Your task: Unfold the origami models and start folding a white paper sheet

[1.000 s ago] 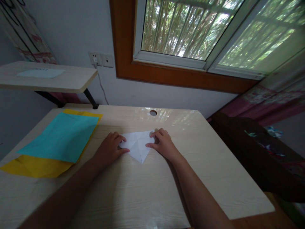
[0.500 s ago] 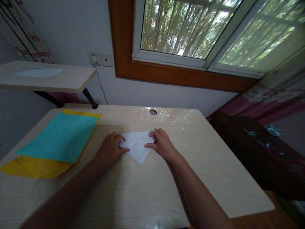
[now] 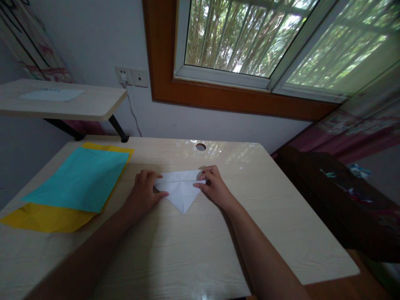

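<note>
A white paper (image 3: 181,192), folded into a triangle pointing toward me, lies on the pale wooden table (image 3: 193,246). My left hand (image 3: 144,194) pinches its left corner and my right hand (image 3: 214,186) pinches its right corner. A thin strip along the paper's far edge is lifted and folded over between the two hands.
A teal sheet (image 3: 78,179) lies on a yellow sheet (image 3: 46,217) at the table's left. A cable hole (image 3: 200,146) sits near the far edge. A side shelf (image 3: 62,102) holding a pale paper stands at the left, a wall socket (image 3: 131,77) behind, dark furniture (image 3: 337,200) at the right.
Both hands have lifted the paper's far edge and folded a narrow strip over toward me; earlier the paper lay flat under the fingers.
</note>
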`<action>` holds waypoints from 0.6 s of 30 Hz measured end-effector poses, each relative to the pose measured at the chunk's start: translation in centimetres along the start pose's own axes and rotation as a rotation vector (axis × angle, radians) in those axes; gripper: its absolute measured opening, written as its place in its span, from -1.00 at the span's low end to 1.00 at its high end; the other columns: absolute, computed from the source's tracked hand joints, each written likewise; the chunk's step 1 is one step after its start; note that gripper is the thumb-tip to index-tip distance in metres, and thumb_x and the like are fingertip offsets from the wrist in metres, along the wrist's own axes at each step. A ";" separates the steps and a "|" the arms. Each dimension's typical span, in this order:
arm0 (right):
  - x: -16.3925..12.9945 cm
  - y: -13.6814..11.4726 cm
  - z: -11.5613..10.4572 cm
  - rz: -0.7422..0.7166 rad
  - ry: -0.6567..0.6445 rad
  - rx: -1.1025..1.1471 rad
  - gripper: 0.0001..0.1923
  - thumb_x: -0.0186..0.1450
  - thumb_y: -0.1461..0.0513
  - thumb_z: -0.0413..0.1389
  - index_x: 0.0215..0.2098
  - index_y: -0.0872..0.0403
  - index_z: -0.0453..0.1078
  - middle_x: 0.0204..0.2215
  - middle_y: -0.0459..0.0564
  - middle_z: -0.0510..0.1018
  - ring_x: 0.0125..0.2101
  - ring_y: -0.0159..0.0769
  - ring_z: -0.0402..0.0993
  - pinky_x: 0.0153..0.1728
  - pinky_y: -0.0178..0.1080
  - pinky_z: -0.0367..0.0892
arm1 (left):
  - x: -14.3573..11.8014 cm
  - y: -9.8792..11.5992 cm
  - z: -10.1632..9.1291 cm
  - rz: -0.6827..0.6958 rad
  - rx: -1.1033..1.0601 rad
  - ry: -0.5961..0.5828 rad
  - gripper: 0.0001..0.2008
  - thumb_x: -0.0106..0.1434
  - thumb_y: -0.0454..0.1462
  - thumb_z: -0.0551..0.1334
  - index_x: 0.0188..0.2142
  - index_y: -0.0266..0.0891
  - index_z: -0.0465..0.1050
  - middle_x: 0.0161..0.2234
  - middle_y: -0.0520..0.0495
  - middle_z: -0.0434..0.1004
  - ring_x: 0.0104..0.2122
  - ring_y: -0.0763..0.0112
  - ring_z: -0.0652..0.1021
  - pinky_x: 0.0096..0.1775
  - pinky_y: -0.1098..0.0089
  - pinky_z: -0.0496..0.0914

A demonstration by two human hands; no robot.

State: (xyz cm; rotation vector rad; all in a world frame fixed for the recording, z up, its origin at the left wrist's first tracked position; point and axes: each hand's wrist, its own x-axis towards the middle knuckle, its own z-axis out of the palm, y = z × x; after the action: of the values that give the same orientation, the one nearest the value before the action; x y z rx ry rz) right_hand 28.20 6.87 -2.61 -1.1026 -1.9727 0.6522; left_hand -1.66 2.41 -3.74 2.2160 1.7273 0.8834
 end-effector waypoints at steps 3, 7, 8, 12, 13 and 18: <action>0.1 -0.6 0.1 0.043 0.055 0.084 -0.83 0.23 0.15 0.32 -0.34 0.01 0.44 -0.02 0.07 0.30 0.01 -0.12 0.34 -0.11 -0.12 0.40 | 0.2 0.0 0.1 -0.019 -0.074 0.092 -0.26 0.05 -0.10 0.48 0.18 -0.14 0.27 0.10 -0.23 0.26 0.09 0.00 0.32 0.14 -0.07 0.30; 0.2 -1.2 0.2 0.102 0.107 0.134 -0.80 0.22 0.10 0.32 -0.36 0.00 0.44 0.02 0.07 0.31 -0.01 -0.11 0.37 -0.23 -0.16 0.41 | 0.5 -0.3 0.2 -0.175 -0.354 0.185 -0.07 0.03 -0.09 0.47 0.31 -0.07 0.06 0.18 -0.27 0.18 -0.07 0.19 0.46 -0.09 0.12 0.48; 0.2 -1.3 0.2 0.107 0.119 0.142 -0.80 0.21 0.09 0.32 -0.37 0.00 0.44 0.01 0.07 0.32 0.00 -0.10 0.36 -0.23 -0.16 0.41 | 0.6 -0.3 0.2 -0.225 -0.448 0.188 -0.02 0.02 -0.09 0.47 0.33 -0.05 0.00 0.19 -0.27 0.20 -0.13 0.25 0.50 -0.13 0.16 0.49; 0.4 -1.2 0.2 0.115 0.169 0.164 -0.78 0.19 0.06 0.32 -0.38 -0.01 0.45 -0.04 0.06 0.37 0.07 -0.06 0.33 -0.14 -0.14 0.40 | 1.0 0.3 -0.6 -0.369 -0.822 0.065 0.12 0.06 -0.10 0.45 0.40 -0.06 -0.28 -0.08 -0.12 0.53 -0.28 0.35 0.59 -0.15 0.24 0.47; 0.4 -1.1 0.2 0.115 0.177 0.170 -0.78 0.18 0.06 0.33 -0.38 -0.01 0.45 -0.04 0.06 0.37 0.08 -0.06 0.33 -0.13 -0.13 0.40 | 1.1 0.5 -0.9 -0.393 -0.881 0.034 0.13 0.07 -0.10 0.44 0.41 -0.10 -0.30 -0.19 -0.06 0.58 -0.31 0.35 0.60 -0.16 0.26 0.46; 0.4 -0.9 0.7 0.102 0.220 0.272 -0.73 0.11 0.11 0.38 -0.29 -0.04 0.45 0.04 0.04 0.38 0.06 -0.10 0.36 -0.20 -0.20 0.41 | 1.4 1.4 -2.0 -0.481 -0.921 -0.007 -0.09 0.07 -0.09 0.45 0.31 -0.27 0.11 -0.41 0.01 0.60 -0.40 0.32 0.56 -0.23 0.32 0.41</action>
State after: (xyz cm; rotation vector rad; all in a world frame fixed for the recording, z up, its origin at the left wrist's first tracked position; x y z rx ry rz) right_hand 27.08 6.71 -2.19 -1.0615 -1.5965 0.7915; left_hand -1.44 2.83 -0.93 1.1532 1.3314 1.1950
